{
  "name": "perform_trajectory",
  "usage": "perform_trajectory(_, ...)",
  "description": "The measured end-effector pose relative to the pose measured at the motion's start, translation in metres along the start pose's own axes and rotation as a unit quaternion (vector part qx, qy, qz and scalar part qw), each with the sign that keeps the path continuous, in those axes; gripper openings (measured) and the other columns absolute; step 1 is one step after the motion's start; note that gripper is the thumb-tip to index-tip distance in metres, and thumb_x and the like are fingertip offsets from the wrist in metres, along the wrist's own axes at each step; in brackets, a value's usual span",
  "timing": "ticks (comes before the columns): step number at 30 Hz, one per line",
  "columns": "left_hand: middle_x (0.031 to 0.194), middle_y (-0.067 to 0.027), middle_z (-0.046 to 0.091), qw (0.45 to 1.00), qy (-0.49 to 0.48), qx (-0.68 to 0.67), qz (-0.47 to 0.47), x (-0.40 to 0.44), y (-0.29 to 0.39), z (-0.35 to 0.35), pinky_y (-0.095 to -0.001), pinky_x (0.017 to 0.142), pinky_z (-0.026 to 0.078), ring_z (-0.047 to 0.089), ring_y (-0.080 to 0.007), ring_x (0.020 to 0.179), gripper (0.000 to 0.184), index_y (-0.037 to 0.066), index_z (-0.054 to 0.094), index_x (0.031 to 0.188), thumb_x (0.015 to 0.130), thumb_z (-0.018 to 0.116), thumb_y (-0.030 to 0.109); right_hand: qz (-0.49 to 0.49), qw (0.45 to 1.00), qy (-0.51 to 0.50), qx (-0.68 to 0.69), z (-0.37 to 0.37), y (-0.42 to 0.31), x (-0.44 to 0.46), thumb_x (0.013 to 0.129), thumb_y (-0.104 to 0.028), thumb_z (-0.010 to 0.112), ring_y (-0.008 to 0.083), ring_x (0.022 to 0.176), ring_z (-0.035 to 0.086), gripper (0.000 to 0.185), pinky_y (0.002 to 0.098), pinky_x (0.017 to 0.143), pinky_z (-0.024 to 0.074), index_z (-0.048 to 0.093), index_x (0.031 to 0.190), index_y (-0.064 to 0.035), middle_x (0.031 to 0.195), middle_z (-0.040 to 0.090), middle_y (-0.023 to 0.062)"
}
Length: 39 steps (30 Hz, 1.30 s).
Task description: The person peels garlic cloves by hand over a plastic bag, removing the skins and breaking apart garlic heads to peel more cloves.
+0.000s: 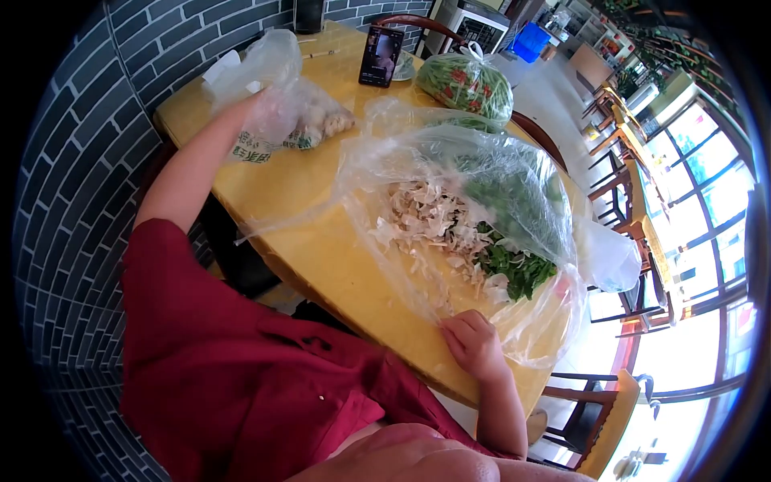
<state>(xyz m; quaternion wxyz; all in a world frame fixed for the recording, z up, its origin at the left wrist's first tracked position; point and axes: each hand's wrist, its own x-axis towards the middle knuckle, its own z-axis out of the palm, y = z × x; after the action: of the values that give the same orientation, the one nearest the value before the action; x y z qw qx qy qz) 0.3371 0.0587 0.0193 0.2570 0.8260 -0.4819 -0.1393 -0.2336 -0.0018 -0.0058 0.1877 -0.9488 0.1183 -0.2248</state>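
My left hand (271, 116) is at a clear plastic bag (269, 64) with green print. Pale round bulbs like garlic (325, 122) show through its side. The film and blur hide those fingers. Close to the table's near edge, my right hand (474, 341) has its fingers curled, pinching the edge of a large clear plastic bag (369, 193). That bag lies spread out, with a heap of dry, papery garlic skins (430, 213) on it. Beside the skins are green leaves (522, 269), partly under the film.
On the yellow table (297, 241), a phone (381, 56) stands upright near a tied bag of green and red vegetables (466, 84). A white plastic bag (610, 257) hangs at the far edge. A brick wall (80, 161) borders the left; chairs (578, 418) stand around.
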Motion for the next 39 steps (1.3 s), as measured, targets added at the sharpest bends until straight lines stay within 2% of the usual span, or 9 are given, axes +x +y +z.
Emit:
perform_trajectory(7,0.087,-0.0119,0.064,0.999,0.019,0.036,0.036,0.011,-0.009,0.017,-0.0342,0.072,0.049,0.062,-0.0251,0.08,0.026,-0.003,0.057,0.102,0.079,0.059,0.01,0.025,0.999,0.0,0.025,-0.002,0.002,0.0,0.073,0.001,0.067,0.0286,0.068,0.059,0.011,0.0349,0.06,0.0488,0.065,0.084,-0.0016,0.077,0.06,0.0124)
perform_trajectory(10,0.088,-0.012,0.064,0.997,0.027,0.053,0.05,0.013,-0.009,0.017,-0.0343,0.073,0.048,0.062,-0.0254,0.081,0.026,-0.003,0.057,0.102,0.079,0.06,0.01,0.022,1.0,0.007,0.021,0.0,0.002,0.001,0.075,-0.004,0.068,0.027,0.068,0.058,0.01,0.0354,0.059,0.0489,0.066,0.085,-0.0047,0.074,0.058,0.0095)
perform_trajectory(19,0.09,-0.0123,0.064,0.987,0.057,0.107,0.102,0.011,-0.01,0.031,-0.0346,0.074,0.048,0.063,-0.0261,0.083,0.028,-0.002,0.057,0.103,0.078,0.062,0.012,0.031,0.999,0.006,0.038,-0.001,0.002,-0.001,0.076,-0.004,0.068,0.0281,0.068,0.058,0.009,0.036,0.059,0.0487,0.065,0.085,-0.0039,0.074,0.058,0.0106)
perform_trajectory(22,0.09,-0.0124,0.064,0.98,0.076,0.132,0.128,0.008,-0.01,0.033,-0.0347,0.074,0.048,0.063,-0.0263,0.083,0.029,-0.002,0.057,0.103,0.078,0.062,0.012,0.029,0.999,0.003,0.044,-0.001,0.004,-0.002,0.075,0.001,0.066,0.0289,0.066,0.058,0.009,0.0347,0.059,0.0479,0.064,0.084,-0.0002,0.076,0.059,0.0133)
perform_trajectory(28,0.091,-0.0126,0.065,0.946,0.165,0.177,0.214,0.0,-0.01,0.018,-0.0349,0.074,0.048,0.063,-0.0268,0.085,0.03,-0.001,0.057,0.103,0.078,0.063,0.014,0.026,0.999,0.004,0.038,-0.002,0.002,-0.002,0.076,0.0,0.066,0.0294,0.066,0.058,0.008,0.0353,0.059,0.0477,0.064,0.083,-0.0001,0.074,0.059,0.0131)
perform_trajectory(31,0.092,-0.0127,0.065,0.922,0.229,0.185,0.252,-0.015,-0.008,-0.016,-0.035,0.075,0.048,0.063,-0.027,0.085,0.031,-0.001,0.057,0.104,0.077,0.064,0.014,0.024,0.999,0.011,0.033,-0.001,0.005,-0.004,0.077,-0.006,0.067,0.0285,0.068,0.059,0.008,0.0366,0.06,0.049,0.064,0.084,-0.0044,0.074,0.058,0.0101)
perform_trajectory(33,0.092,-0.0127,0.065,0.922,0.248,0.176,0.239,-0.032,-0.003,-0.033,-0.035,0.075,0.048,0.063,-0.0272,0.086,0.031,-0.001,0.057,0.104,0.077,0.064,0.015,0.02,0.999,0.013,0.036,0.0,0.006,-0.004,0.077,-0.006,0.067,0.0283,0.068,0.059,0.009,0.0365,0.06,0.0492,0.064,0.085,-0.0046,0.074,0.058,0.0098)
perform_trajectory(37,0.097,-0.0129,0.066,0.959,0.223,0.159,0.069,-0.083,0.034,-0.079,-0.0328,0.077,0.048,0.063,-0.0272,0.091,0.038,0.004,0.056,0.109,0.074,0.068,0.015,0.015,0.999,0.009,0.039,0.001,0.005,-0.005,0.077,-0.006,0.067,0.0279,0.067,0.058,0.008,0.0363,0.059,0.0493,0.064,0.085,-0.0051,0.073,0.057,0.0093)
perform_trajectory(39,0.099,-0.0109,0.063,0.956,0.255,0.139,0.041,-0.101,0.052,-0.097,-0.031,0.078,0.047,0.062,-0.0232,0.092,0.041,0.008,0.055,0.112,0.074,0.069,0.012,0.01,0.999,0.008,0.03,0.0,0.004,-0.005,0.077,-0.006,0.066,0.0275,0.066,0.058,0.009,0.0364,0.059,0.0489,0.065,0.086,-0.0055,0.073,0.056,0.0089)
